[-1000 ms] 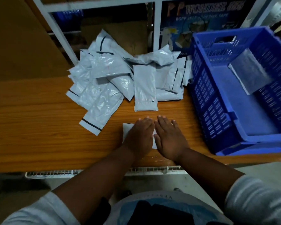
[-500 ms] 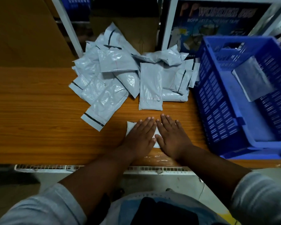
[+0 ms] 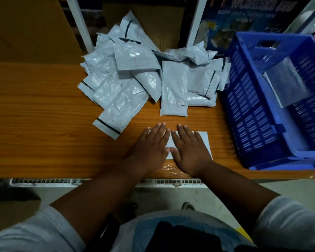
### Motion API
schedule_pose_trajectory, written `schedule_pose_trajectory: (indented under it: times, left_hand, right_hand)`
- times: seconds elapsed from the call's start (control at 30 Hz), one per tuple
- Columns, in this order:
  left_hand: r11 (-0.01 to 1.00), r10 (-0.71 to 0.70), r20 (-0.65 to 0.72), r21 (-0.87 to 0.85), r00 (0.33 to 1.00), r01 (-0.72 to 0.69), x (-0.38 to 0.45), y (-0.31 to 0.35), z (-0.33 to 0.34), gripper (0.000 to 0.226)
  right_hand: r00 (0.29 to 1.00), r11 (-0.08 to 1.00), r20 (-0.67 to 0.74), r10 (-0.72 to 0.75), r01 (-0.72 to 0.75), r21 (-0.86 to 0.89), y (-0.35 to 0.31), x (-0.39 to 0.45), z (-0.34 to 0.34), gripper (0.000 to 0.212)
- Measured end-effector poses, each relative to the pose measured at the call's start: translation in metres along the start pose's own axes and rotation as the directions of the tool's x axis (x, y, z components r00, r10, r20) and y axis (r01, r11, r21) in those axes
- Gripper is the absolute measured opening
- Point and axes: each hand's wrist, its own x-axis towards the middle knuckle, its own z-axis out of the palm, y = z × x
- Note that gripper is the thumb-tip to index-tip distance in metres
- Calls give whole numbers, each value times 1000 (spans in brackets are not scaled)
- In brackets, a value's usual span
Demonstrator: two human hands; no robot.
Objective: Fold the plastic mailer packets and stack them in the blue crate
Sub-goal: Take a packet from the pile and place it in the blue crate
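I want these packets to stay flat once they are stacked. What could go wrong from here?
1. The folded packet is held flat only by the left hand and right hand; the slick plastic may spring open once lifted.
2. The one packet in the blue crate leans against the wall, so a stack may start crooked.
3. The loose pile lies close and could be knocked.
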Motion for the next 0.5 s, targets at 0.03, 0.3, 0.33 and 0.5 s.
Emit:
schedule_pose_trajectory:
  times: [0.03, 0.3, 0.33, 0.5]
  left_hand:
    - [1000, 4, -17, -8, 1000, -5, 0, -1, 0, 77]
    - [982, -94, -200, -181, 975, 58, -31, -14, -2, 65]
    - [988, -62, -167, -150, 984, 37, -38, -17, 2, 69]
    - [1000, -14, -38, -7, 999, 14, -48, -17, 10, 76]
  right_hand:
    - [1000, 1000, 9, -2, 2, 1, -1, 0, -1, 70]
    - [997, 999, -59, 41, -39, 24, -17, -2, -21, 73]
    - [997, 1000, -81, 18, -18, 3, -23, -4, -22, 72]
    - [1000, 994, -16, 19, -20, -104, -36, -23, 4, 70]
